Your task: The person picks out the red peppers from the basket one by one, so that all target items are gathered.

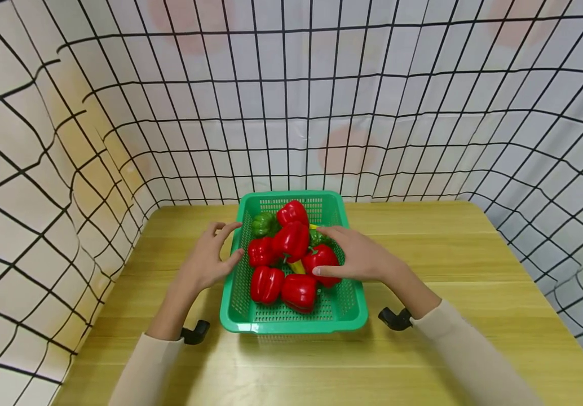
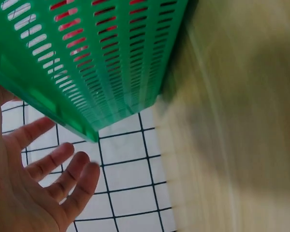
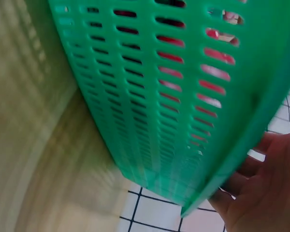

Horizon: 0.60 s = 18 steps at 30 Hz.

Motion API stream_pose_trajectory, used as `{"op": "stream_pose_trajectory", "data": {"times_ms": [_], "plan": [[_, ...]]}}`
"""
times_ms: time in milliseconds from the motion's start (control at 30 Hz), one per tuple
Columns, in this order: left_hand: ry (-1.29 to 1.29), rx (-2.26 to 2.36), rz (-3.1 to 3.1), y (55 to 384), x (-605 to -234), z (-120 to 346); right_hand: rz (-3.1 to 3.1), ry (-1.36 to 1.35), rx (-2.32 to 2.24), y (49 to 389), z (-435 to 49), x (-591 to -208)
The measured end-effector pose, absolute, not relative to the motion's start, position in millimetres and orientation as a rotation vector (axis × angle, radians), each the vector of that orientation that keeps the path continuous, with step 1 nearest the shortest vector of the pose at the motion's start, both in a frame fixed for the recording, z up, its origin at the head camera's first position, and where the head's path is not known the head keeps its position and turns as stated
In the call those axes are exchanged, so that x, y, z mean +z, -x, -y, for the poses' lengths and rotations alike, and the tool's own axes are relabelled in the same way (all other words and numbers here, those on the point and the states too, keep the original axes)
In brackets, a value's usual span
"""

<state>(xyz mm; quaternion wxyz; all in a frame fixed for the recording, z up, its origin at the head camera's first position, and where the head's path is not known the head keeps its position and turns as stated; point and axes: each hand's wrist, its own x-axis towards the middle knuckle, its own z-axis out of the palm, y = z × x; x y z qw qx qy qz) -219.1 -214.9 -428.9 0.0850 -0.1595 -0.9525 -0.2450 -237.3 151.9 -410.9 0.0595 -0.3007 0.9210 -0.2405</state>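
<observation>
Wooden table (image 1: 438,248) underlay the green perforated basket (image 1: 296,328); its surface looked smooth, so a sideways knock could have slid the basket. Left hand (image 1: 209,256) was at the basket's left rim, fingers spread, thumb well apart from them, nothing held; contact with the rim could not be told. A lift from that side alone would likely have tilted the load. Right hand (image 1: 360,256) reached over the basket's right wall, thumb and fingers wide apart about the rightmost red bell pepper (image 1: 320,260), thumb overlapping it in the head view; no firm hold showed, touch uncertain. Off-centre pressure on that glossy, rounded flank might have squirted it away. Central red bell pepper (image 1: 291,239) rested mid-basket, apparently atop others; disturbing a neighbour could have rolled it. Green bell pepper (image 1: 264,225) sat toward the basket's back left, wedged close enough to shift too. Yellow piece (image 1: 297,267), mostly buried mid-basket, identity unclear: a blind grip could have snagged it.
</observation>
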Motion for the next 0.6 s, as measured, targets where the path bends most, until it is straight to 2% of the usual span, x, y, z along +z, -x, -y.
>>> {"op": "stream_pose_trajectory", "data": {"times_ms": [600], "plan": [[0.395, -1.106, 2.75, 210.7, -448.2, 207.0, -2.953, 0.881, -0.558, 232.4, -134.8, -430.8]]}}
